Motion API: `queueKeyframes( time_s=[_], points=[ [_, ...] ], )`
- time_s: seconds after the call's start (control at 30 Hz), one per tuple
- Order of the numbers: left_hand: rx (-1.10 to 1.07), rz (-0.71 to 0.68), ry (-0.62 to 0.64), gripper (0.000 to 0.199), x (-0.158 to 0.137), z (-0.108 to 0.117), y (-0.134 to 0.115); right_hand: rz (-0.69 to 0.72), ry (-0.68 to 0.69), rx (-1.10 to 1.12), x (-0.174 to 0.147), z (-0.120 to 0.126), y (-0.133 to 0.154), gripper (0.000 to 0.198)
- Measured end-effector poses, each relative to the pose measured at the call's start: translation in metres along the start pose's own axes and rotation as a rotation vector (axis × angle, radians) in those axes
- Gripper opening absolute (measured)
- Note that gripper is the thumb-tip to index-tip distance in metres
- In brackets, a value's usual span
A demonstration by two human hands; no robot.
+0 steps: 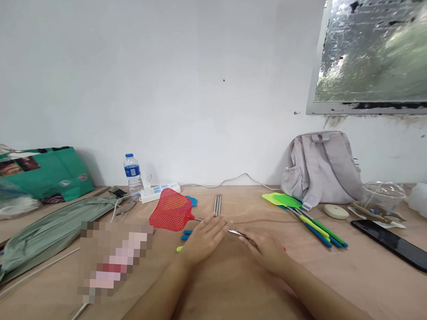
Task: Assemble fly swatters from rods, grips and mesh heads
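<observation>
A red fly swatter (172, 210) lies across in front of me, its mesh head to the left and its metal shaft running rightward. My left hand (206, 237) is over the shaft near the head, fingers together around it. Farther along, my right hand (266, 251) grips the handle end, where a bit of red shows past the palm. Metal rods (217, 205) lie just beyond my left hand. Blue handle ends (186, 234) and a yellow-green tip (179, 248) show beside my left wrist, partly hidden. A blue swatter head (192, 201) peeks out behind the red one.
To the right lie several green, yellow and blue fly swatters (306, 219), near a backpack (323, 169), a phone (394, 244) and a plastic cup (383, 197). Leftward are a power strip (160, 191), a water bottle (132, 172), grey-green cloth (57, 225) and a green bag (60, 175).
</observation>
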State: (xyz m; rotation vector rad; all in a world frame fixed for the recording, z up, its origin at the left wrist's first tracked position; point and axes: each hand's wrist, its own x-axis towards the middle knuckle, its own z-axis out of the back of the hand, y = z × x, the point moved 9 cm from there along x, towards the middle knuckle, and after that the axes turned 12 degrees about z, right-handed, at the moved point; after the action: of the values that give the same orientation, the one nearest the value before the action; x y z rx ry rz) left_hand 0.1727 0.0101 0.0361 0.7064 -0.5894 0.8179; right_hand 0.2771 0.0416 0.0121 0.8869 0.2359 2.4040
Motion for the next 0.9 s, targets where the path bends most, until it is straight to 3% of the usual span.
queueKeyframes(
  time_s=[0.17, 0.37, 0.6, 0.7, 0.9],
  points=[
    [0.027, -0.006, 0.115, 0.030, 0.002, -0.017, -0.010, 0.017, 0.010, -0.002, 0.002, 0.000, 0.008, 0.035],
    [0.143, -0.107, 0.046, 0.028, -0.001, 0.003, 0.005, 0.077, 0.012, 0.031, 0.005, 0.002, 0.007, 0.034],
    [0.297, -0.174, 0.079, 0.029, -0.003, 0.015, 0.019, 0.098, 0.022, 0.007, 0.005, -0.003, -0.003, 0.035],
    [0.321, -0.182, 0.039, 0.029, -0.012, 0.009, 0.032, 0.100, 0.014, -0.029, 0.003, -0.001, -0.007, 0.035],
    [0.269, -0.041, -0.034, 0.028, -0.024, 0.016, 0.076, 0.114, 0.014, -0.156, -0.006, 0.015, -0.027, 0.032]
  ],
)
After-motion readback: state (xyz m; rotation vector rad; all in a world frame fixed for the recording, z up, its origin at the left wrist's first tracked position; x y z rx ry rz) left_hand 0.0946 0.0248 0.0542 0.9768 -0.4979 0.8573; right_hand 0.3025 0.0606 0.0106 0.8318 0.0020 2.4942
